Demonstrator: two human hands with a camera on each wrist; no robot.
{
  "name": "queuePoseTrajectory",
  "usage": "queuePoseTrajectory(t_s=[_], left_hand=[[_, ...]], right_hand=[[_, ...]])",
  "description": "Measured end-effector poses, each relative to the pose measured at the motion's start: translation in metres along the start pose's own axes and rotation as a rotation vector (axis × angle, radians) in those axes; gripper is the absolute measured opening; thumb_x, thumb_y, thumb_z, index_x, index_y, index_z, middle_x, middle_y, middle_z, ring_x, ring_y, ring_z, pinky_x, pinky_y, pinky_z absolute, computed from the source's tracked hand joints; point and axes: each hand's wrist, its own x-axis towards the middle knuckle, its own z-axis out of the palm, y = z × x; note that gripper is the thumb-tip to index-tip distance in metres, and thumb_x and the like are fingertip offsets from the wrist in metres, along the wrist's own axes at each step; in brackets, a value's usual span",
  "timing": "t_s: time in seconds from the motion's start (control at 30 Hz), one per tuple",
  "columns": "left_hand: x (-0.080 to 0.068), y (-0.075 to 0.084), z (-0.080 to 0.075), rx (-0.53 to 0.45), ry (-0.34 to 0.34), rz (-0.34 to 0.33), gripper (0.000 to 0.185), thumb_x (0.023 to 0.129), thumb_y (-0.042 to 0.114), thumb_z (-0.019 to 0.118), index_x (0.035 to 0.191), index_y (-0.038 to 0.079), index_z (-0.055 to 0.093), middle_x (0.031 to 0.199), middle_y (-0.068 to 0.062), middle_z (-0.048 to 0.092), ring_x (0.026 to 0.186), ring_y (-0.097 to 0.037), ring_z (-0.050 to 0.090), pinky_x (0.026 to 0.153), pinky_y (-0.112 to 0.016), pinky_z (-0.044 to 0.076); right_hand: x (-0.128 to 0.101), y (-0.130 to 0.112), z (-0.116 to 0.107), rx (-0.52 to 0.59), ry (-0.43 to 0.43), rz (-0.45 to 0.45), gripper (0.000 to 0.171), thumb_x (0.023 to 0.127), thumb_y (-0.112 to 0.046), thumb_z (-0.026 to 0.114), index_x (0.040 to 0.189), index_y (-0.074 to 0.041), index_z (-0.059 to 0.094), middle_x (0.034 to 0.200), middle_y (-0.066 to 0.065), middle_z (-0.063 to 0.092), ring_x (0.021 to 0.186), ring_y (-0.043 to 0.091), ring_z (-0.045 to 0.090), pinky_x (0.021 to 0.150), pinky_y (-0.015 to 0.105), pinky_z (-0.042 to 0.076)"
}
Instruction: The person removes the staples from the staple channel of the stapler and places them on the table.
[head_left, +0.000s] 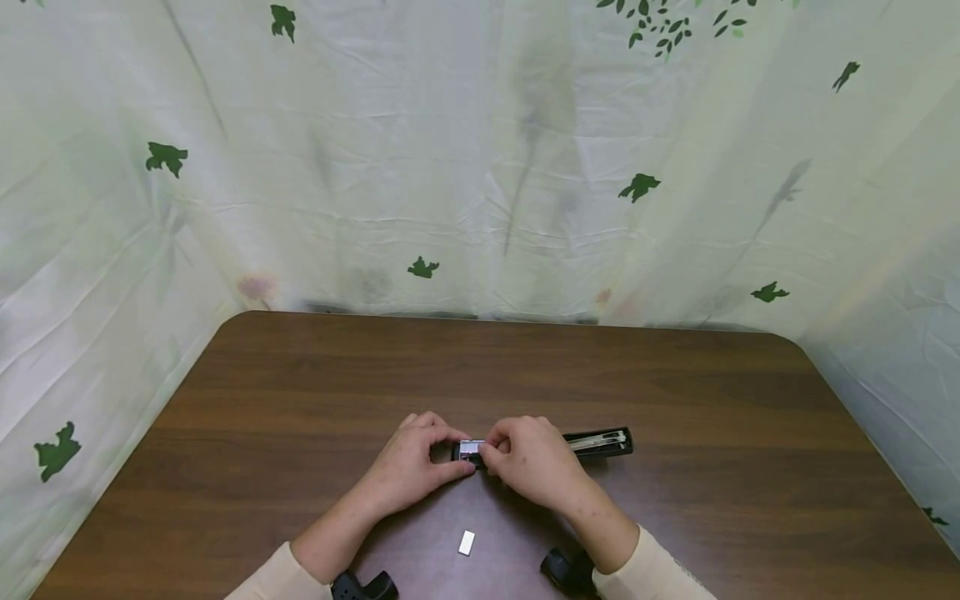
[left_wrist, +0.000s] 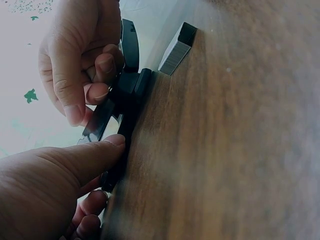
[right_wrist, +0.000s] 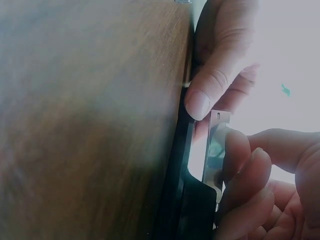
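From the head camera, nearest lies a small silvery strip of staples [head_left: 467, 542] on the dark brown wooden table [head_left: 300, 383], just short of both hands. Beyond it the left hand [head_left: 408, 467] and right hand [head_left: 528, 462] meet over the left end of a long black stapler [head_left: 600, 442], whose long axis runs left to right, its open channel pointing right.

At the left wrist, the left thumb presses the stapler's black edge [left_wrist: 125, 107]; the strip [left_wrist: 176, 48] sits apart beyond it.

At the right wrist, the right fingertips [right_wrist: 240, 150] pinch the stapler's shiny metal plate [right_wrist: 216, 150], the left thumb opposite.
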Motion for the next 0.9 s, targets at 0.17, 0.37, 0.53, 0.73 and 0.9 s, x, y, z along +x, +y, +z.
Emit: queuePoseTrajectory(t_s=[0.17, 0.37, 0.53, 0.73, 0.9], left_hand=[[-0.0004, -0.0004, 0.0003, 0.003, -0.008, -0.006, 0.029, 0.078, 0.031, 0.089, 0.104, 0.026, 0.079, 0.092, 0.013, 0.059, 0.091, -0.009, 0.048, 0.078, -0.025, 0.042], [-0.0003, -0.0007, 0.0007, -0.003, -0.007, -0.008, 0.028, 0.078, 0.031, 0.089, 0.104, 0.026, 0.079, 0.091, 0.014, 0.059, 0.091, -0.009, 0.049, 0.079, -0.025, 0.042], [0.0, -0.0009, 0.0011, -0.005, 0.001, 0.014, 0.027, 0.079, 0.032, 0.089, 0.103, 0.026, 0.079, 0.091, 0.013, 0.06, 0.091, -0.009, 0.049, 0.078, -0.026, 0.042], [0.0001, -0.0013, 0.0006, 0.001, 0.01, 0.023, 0.026, 0.079, 0.032, 0.089, 0.103, 0.027, 0.079, 0.092, 0.012, 0.06, 0.093, -0.009, 0.049, 0.079, -0.026, 0.044], [0.0001, -0.0016, 0.0009, 0.004, 0.007, 0.026, 0.027, 0.079, 0.032, 0.089, 0.103, 0.026, 0.079, 0.092, 0.012, 0.06, 0.093, -0.009, 0.049, 0.079, -0.027, 0.044]], right_hand=[[0.0008, 0.0014, 0.0001, 0.01, 0.008, -0.009, 0.014, 0.094, -0.022, 0.071, 0.081, -0.018, 0.073, 0.058, -0.015, 0.061, 0.049, 0.003, 0.053, 0.048, 0.022, 0.04], [0.0009, 0.0021, 0.0015, 0.014, 0.016, -0.037, 0.014, 0.095, -0.023, 0.071, 0.082, -0.018, 0.073, 0.061, -0.01, 0.066, 0.049, 0.003, 0.053, 0.05, 0.023, 0.039], [0.0013, 0.0027, 0.0025, 0.028, 0.008, -0.043, 0.015, 0.096, -0.024, 0.07, 0.082, -0.02, 0.072, 0.062, -0.009, 0.068, 0.049, 0.003, 0.054, 0.051, 0.023, 0.039], [0.0018, 0.003, 0.003, 0.064, -0.006, -0.046, 0.015, 0.098, -0.026, 0.068, 0.084, -0.021, 0.072, 0.063, -0.007, 0.069, 0.05, 0.004, 0.057, 0.055, 0.024, 0.04], [0.0018, 0.0031, 0.0033, 0.076, -0.009, -0.042, 0.015, 0.098, -0.027, 0.069, 0.084, -0.021, 0.073, 0.063, -0.007, 0.069, 0.049, 0.005, 0.057, 0.053, 0.024, 0.04]])
